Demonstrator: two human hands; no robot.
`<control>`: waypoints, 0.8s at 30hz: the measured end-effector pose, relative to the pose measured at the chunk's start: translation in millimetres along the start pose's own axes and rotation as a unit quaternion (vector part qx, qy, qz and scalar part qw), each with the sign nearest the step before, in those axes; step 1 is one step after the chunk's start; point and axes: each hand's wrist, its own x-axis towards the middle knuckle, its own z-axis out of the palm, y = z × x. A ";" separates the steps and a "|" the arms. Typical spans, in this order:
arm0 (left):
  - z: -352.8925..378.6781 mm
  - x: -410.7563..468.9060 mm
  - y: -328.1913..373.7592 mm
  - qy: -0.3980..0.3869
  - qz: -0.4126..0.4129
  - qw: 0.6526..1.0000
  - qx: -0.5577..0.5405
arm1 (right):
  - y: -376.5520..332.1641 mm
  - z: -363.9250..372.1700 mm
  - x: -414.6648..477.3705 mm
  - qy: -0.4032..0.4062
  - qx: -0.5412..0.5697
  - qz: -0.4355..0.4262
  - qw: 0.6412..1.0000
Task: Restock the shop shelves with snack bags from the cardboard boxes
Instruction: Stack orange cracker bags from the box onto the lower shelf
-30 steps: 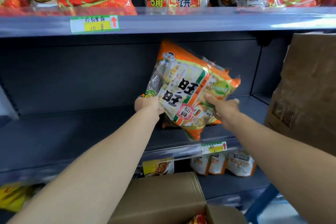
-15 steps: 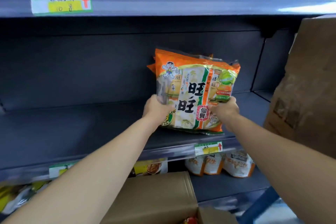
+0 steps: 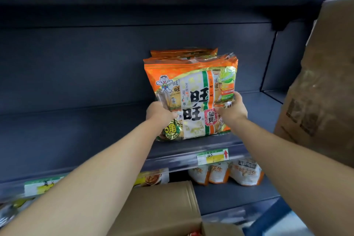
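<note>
A dark grey metal middle shelf [image 3: 76, 130] carries orange-and-white foil snack bags [image 3: 191, 92] standing upright near its front edge, with at least one more packed close behind the front one. A green-and-yellow paper price label [image 3: 212, 156] sits in the shelf's front rail just below them. On the dark grey lower shelf [image 3: 229, 195], white-and-orange pouches [image 3: 245, 174] stand in a row, with a yellow packet [image 3: 151, 177] to their left. A tall brown cardboard box [image 3: 321, 92] rises at the middle shelf's right end; whether it rests on the shelf cannot be told.
</note>
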 end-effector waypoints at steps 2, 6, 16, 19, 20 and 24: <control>3.0 5.7 0.4 0.006 -0.002 1.000 0.006 | -0.4 1.6 4.3 0.001 -0.010 0.001 1.000; 6.0 11.1 -2.7 0.012 -0.001 1.000 0.010 | -0.7 5.2 5.7 0.015 -0.037 0.004 0.999; -19.1 -12.2 -9.6 -0.039 0.007 0.999 0.034 | -8.6 12.2 -33.9 0.113 -0.116 -0.005 0.987; -31.8 -27.1 -12.9 -0.039 0.021 0.997 0.059 | -14.9 15.9 -58.7 0.089 -0.120 -0.047 0.988; -37.4 -32.6 -15.4 -0.035 0.025 0.997 0.066 | -16.8 19.2 -69.4 0.064 -0.123 -0.061 0.988; -63.9 -69.6 -37.9 -0.059 0.053 0.988 0.129 | -11.7 41.2 -116.1 -0.037 -0.132 -0.122 0.983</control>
